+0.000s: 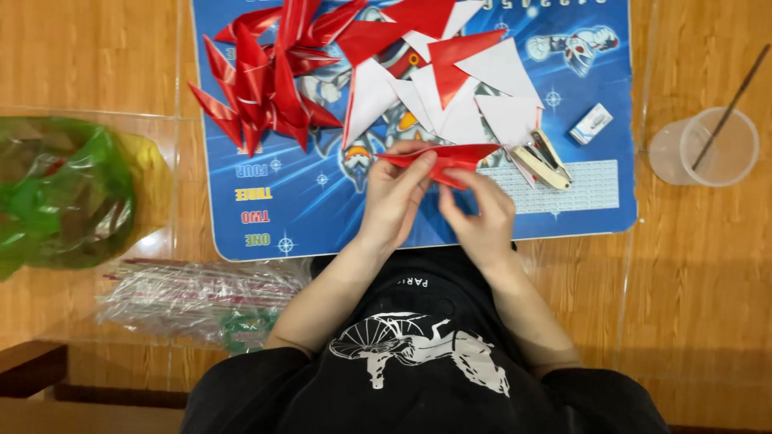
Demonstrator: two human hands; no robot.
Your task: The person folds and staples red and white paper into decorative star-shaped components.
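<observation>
Head view, nearest first: my black shirt with its white bicycle print point(418, 350) fills the bottom, and both bare forearms reach up from it to the near edge of the blue play mat point(305, 217) lying on the wooden tabletop point(708, 265). My left hand point(396, 197) pinches the red folded paper piece point(438, 157) between thumb and fingertips, closed on its left half; my right hand point(480, 217) is closed on the lower right fold just beside it. That piece sits lifted a little above the mat, near the middle of its near half. I judge it featherlight, thin and floppy, easy to crease or tear, and somewhat slick on the glossy side, so it is best held at the folded edges with fingertips rather than at the loose points.

By the tabletop's near left corner lies a clear bag of thin sticks point(193, 293), and beyond it a green plastic bag point(60, 197). Just right of my hands rest a cream stapler point(547, 161) and a small staple box point(591, 123). Off the mat's right edge stands a clear plastic cup with a stick in it point(712, 149). Farthest away, cut red-and-white paper triangles point(470, 96) lie beside a heap of finished red folded pieces point(269, 76)
</observation>
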